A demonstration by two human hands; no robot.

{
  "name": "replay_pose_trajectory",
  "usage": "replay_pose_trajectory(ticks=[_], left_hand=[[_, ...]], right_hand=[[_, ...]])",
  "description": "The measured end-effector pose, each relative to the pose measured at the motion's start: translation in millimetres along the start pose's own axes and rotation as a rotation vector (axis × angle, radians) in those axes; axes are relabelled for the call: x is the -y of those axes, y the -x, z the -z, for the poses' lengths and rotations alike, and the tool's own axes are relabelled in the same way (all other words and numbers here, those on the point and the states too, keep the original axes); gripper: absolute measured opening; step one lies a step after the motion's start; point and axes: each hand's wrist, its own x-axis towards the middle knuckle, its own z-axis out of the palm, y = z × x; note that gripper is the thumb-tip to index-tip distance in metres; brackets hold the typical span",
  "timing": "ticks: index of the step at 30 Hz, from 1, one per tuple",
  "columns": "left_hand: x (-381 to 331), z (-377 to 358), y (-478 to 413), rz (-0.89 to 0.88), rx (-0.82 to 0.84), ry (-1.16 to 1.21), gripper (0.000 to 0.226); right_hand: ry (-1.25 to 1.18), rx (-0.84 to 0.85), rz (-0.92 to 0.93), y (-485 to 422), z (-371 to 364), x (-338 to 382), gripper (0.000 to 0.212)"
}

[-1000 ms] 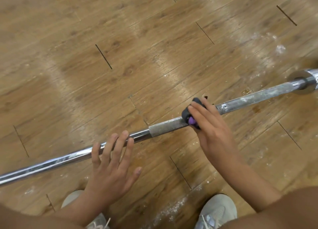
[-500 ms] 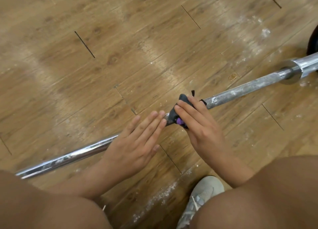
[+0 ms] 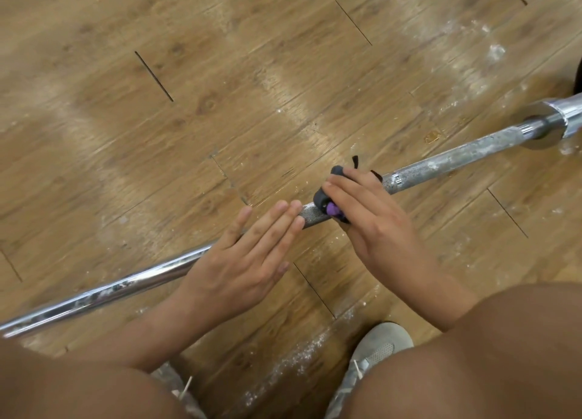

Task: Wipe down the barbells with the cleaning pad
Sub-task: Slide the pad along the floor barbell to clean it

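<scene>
Where its knurled grip gives way to smooth chrome, the barbell (image 3: 447,160) lies on the wooden floor (image 3: 220,88), slanting from the lower left edge of the head view up to the right edge. The cleaning pad (image 3: 322,198), dark grey with a purple part showing beneath, is wrapped over the knurled stretch near the middle of the bar. The right hand (image 3: 374,226) clamps it there, its fingers curled over the top of the pad and pressing it against the shaft; a short black strap end sticks up just beyond the fingertips. Just beside it, toward the chrome end, the left hand (image 3: 239,261) lies flat across the bar with its fingers (image 3: 277,226) straight and close together, gripping nothing, the tips resting on the knurling a little short of the pad. The two hands are near each other but not touching.

To the right of the pad the shaft looks dull and mottled with whitish residue up to the collar (image 3: 541,128), where the thicker sleeve begins. White powder (image 3: 283,365) is scattered over the boards, thickest in a streak near the feet. Two bare knees fill the bottom corners, with a grey shoe (image 3: 374,352) between them and part of another at the lower left.
</scene>
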Motion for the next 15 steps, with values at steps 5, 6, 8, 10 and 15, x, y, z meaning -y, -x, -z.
replay_pose_trajectory(ticks=[5, 6, 8, 10, 15], left_hand=[[12.6, -2.4, -6.3, 0.026, -0.024, 0.019, 0.063], [15.5, -3.1, -7.9, 0.035, -0.021, 0.027, 0.062], [21.5, -5.3, -10.8, 0.053, -0.003, 0.052, 0.063], [29.2, -7.7, -13.5, 0.06, 0.014, 0.077, 0.063], [47.0, -6.4, -22.6, 0.086, 0.079, 0.106, 0.066]], right_hand=[[-0.027, -0.031, -0.055, -26.2, 17.1, -19.4, 0.033], [-0.033, -0.058, -0.086, -31.2, 17.6, -19.0, 0.033], [-0.019, -0.044, -0.071, -36.5, 10.3, -10.5, 0.032], [0.005, 0.014, -0.008, -36.6, -1.2, -3.1, 0.039], [-0.038, -0.087, -0.041, -60.9, -1.5, -20.4, 0.035]])
